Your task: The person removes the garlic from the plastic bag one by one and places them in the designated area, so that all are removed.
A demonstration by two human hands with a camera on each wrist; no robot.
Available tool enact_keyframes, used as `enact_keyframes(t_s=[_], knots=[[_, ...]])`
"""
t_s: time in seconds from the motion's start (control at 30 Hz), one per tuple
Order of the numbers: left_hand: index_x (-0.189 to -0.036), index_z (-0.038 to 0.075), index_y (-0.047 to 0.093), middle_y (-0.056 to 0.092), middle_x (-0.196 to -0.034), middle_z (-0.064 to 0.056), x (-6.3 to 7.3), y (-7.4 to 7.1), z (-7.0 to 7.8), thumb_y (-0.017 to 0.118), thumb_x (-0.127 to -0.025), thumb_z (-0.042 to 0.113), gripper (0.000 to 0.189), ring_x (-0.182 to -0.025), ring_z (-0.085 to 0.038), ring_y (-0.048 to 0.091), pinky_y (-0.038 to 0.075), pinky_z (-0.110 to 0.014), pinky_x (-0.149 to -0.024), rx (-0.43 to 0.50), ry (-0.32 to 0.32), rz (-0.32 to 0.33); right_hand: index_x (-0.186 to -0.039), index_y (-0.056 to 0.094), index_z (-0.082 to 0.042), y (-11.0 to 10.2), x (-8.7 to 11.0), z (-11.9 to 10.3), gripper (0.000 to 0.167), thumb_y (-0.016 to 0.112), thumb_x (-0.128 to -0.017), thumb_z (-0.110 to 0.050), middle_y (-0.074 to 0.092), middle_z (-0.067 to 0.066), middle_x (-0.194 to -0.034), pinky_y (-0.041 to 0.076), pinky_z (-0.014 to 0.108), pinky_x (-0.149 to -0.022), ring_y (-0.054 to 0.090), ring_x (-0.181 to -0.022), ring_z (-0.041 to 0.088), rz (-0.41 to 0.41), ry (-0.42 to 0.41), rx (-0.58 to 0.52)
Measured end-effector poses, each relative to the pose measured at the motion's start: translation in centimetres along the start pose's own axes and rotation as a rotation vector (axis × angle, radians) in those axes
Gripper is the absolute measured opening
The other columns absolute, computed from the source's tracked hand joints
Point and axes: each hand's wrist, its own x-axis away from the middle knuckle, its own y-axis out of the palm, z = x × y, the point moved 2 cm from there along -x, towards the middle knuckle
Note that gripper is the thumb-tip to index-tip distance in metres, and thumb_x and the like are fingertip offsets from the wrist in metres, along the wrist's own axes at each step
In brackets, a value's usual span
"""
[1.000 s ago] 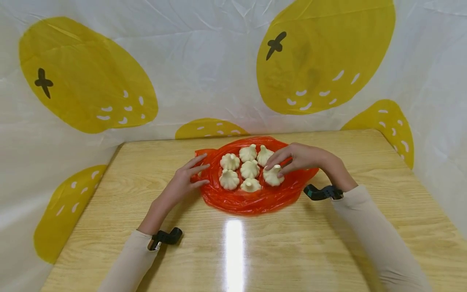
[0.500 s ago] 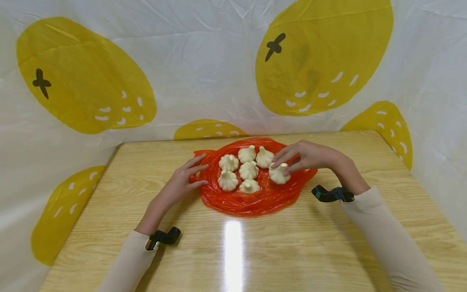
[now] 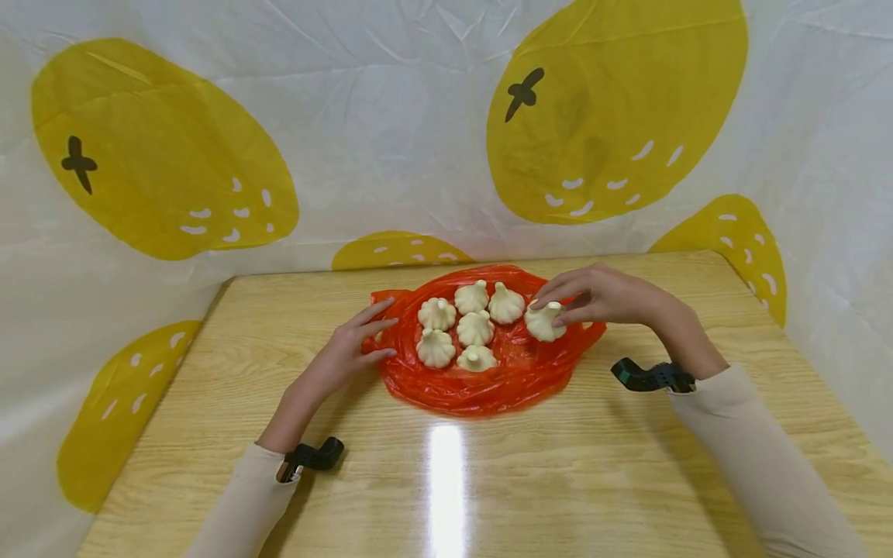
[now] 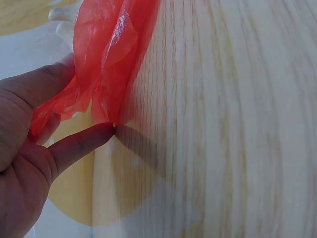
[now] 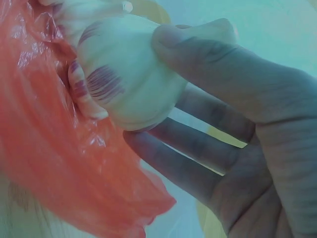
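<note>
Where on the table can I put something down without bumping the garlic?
A big bare patch of table lies in front of the red bag, between the sleeves. Another is left of the left sleeve. The bag is crowded: six bulbs, the left hand, and the right hand holding a seventh bulb.

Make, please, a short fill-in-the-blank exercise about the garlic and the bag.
The ____ hand holds a garlic bulb.
Seen close, that bulb has ____ streaks.
The plastic bag on the table is coloured ____.
Besides the held bulb, ____ other bulbs show in the head view.

Missing words: right; purple; red; six.
</note>
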Motion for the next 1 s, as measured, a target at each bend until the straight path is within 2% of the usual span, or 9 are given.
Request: enact_keyframes(t_s=[0.1, 0.2, 0.33, 0.4, 0.5, 0.63, 0.87, 1.0], knots=[[-0.135, 0.000, 0.064, 0.037, -0.162, -0.012, 0.0, 0.0, 0.0, 0.079, -0.088, 0.013, 0.051, -0.147, -0.038, 0.036, 0.041, -0.051, -0.114, -0.007, -0.005, 0.004, -0.122, 0.076, -0.016, -0.1, 0.4, 0.0, 0.037, 0.081, -0.086, -0.012, 0.071, 0.006, -0.126, 0.062, 0.033, -0.082, 0.068, -0.109, 0.015, 0.036, -0.011, 0.019], [-0.135, -0.001, 0.064, 0.038, -0.161, -0.011, 0.1, 0.0, -0.1, 0.080, -0.088, 0.013, 0.051, -0.146, -0.038, 0.037, 0.041, -0.051, -0.113, -0.010, -0.017, 0.007, -0.123, 0.076, -0.016, -0.3, 0.8, 0.0, 0.036, 0.081, -0.087, -0.011, 0.070, 0.008, -0.126, 0.062, 0.034, -0.084, 0.068, -0.111, 0.022, 0.050, -0.013, 0.031], [-0.135, -0.001, 0.064, 0.037, -0.161, -0.011, 0.2, 0.0, -0.1, 0.079, -0.088, 0.013, 0.051, -0.146, -0.038, 0.037, 0.042, -0.051, -0.113, -0.007, -0.026, 0.005, -0.124, 0.075, -0.016, -0.5, 1.4, -0.1, 0.035, 0.079, -0.089, -0.012, 0.069, 0.010, -0.129, 0.061, 0.039, -0.086, 0.066, -0.115, 0.030, 0.058, 0.028, 0.015], [-0.136, -0.001, 0.063, 0.037, -0.162, -0.010, 0.3, 0.0, -0.1, 0.079, -0.089, 0.014, 0.052, -0.147, -0.038, 0.037, 0.042, -0.051, -0.113, -0.006, -0.033, 0.002, -0.124, 0.075, -0.016, -0.7, 1.8, -0.1, 0.034, 0.078, -0.090, -0.012, 0.068, 0.010, -0.129, 0.061, 0.040, -0.087, 0.065, -0.116, 0.030, 0.069, 0.045, 0.010], [-0.137, 0.000, 0.063, 0.036, -0.162, -0.009, 0.3, 0.0, -0.1, 0.079, -0.089, 0.015, 0.053, -0.147, -0.038, 0.036, 0.042, -0.051, -0.113, -0.006, -0.040, 0.000, -0.123, 0.075, -0.016, -1.0, 2.4, -0.1, 0.033, 0.077, -0.090, -0.011, 0.069, 0.009, -0.129, 0.061, 0.042, -0.086, 0.067, -0.113, 0.023, 0.097, 0.044, 0.018], [-0.137, 0.000, 0.062, 0.036, -0.163, -0.010, 0.3, 0.1, -0.1, 0.079, -0.089, 0.016, 0.053, -0.147, -0.038, 0.035, 0.041, -0.052, -0.113, -0.011, -0.040, 0.001, -0.123, 0.075, -0.014, -1.4, 3.1, -0.1, 0.034, 0.077, -0.089, -0.007, 0.069, 0.009, -0.127, 0.062, 0.040, -0.084, 0.070, -0.106, 0.012, 0.138, 0.004, 0.039], [-0.136, -0.002, 0.062, 0.036, -0.163, -0.011, 0.4, 0.3, -0.1, 0.079, -0.089, 0.016, 0.053, -0.148, -0.038, 0.035, 0.040, -0.051, -0.114, -0.007, -0.036, -0.001, -0.123, 0.075, -0.016, -2.0, 4.2, -0.2, 0.041, 0.081, -0.084, -0.005, 0.071, 0.008, -0.124, 0.058, 0.020, -0.073, 0.071, -0.093, 0.005, 0.212, -0.063, 0.172], [-0.137, -0.002, 0.062, 0.036, -0.162, -0.011, 0.2, 0.2, 0.1, 0.079, -0.089, 0.016, 0.054, -0.147, -0.038, 0.035, 0.040, -0.051, -0.114, -0.008, -0.031, 0.001, -0.122, 0.075, -0.015, -2.4, 4.7, -0.1, 0.042, 0.082, -0.083, -0.003, 0.071, 0.008, -0.125, 0.057, 0.018, -0.071, 0.070, -0.094, 0.004, 0.237, -0.049, 0.186]])
